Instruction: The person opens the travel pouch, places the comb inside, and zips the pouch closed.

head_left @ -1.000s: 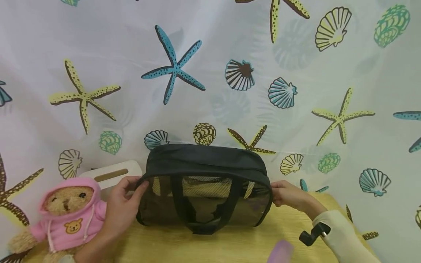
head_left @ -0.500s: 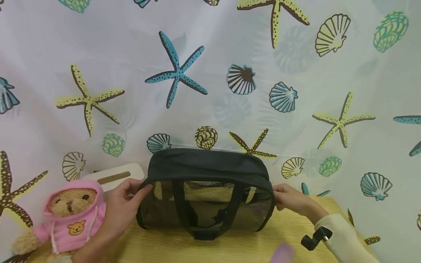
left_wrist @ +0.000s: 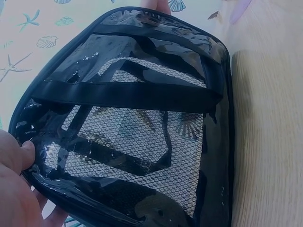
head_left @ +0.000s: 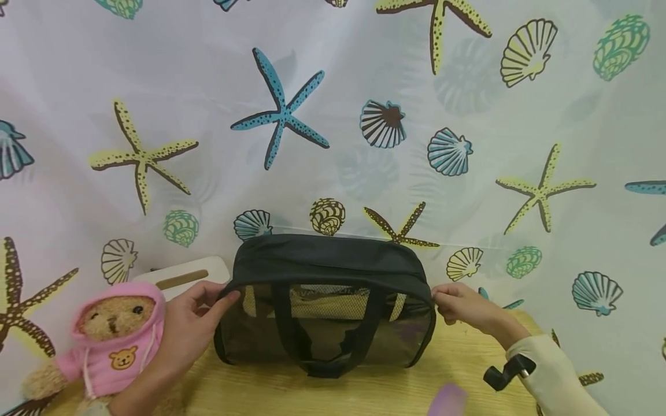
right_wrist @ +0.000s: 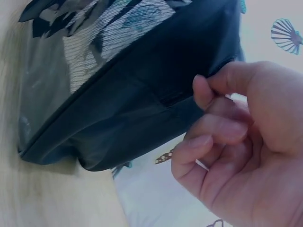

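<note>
Left hand (head_left: pixel 188 325) and right hand (head_left: pixel 470 306) pinch opposite ends of a black bag (head_left: pixel 328 254) on the counter (head_left: pixel 260 398); an uneven tug could tip it

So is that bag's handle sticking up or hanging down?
Hanging down: the handle drops across the front of the bag, its bottom near the table.

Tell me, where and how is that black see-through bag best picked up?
Probably by the strap handle on the front of the bag, coming from the person's side: it hangs in a wide loop over the clear front panel. The left hand and right hand are at the bag's ends, off the strap.
</note>
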